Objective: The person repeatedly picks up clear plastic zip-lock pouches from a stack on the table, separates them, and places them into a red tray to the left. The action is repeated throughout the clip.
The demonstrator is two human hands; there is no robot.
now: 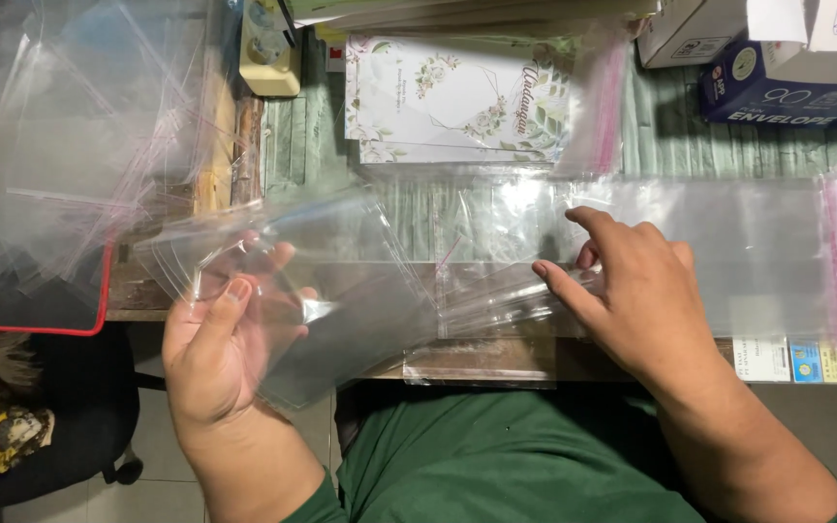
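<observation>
My left hand [220,344] holds a clear plastic sleeve [341,291] at the table's front edge, thumb on top and fingers behind it. My right hand [632,300] rests on a stack of clear plastic sleeves [748,252] with pink adhesive strips, its thumb and forefinger pinching the left end of one sleeve. A white card with a floral print [457,97] lies further back on the table.
A heap of loose clear sleeves [60,155] fills a red-edged tray at the left. Blue and white boxes [777,58] stand at the back right. A yellow tape dispenser [268,48] sits at the back. A dark chair [41,426] is below left.
</observation>
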